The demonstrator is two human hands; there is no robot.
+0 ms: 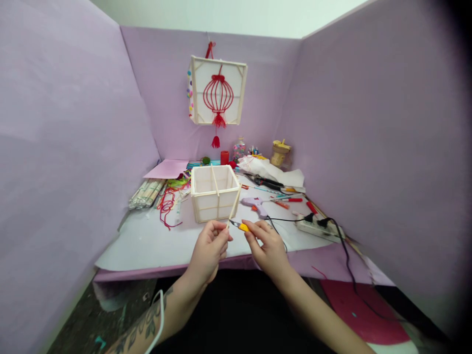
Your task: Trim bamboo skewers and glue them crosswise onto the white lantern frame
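Over the surface [165,248], before the white box [210,211] | pinching thin stick [235,204] by its low end in left grip [211,246], slanted up and rightward, lengthwise away | pinching yellow cutter [244,227] in right grip [271,246], blade-first from stick's right, contact unclear

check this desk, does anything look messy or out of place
Mostly just clutter. Red yarn lies in a loose tangle left of the white box, a black cord droops from the power strip over the edge of the table, and a teal scrap looks dropped on the floor. Nothing looks spilled or broken.
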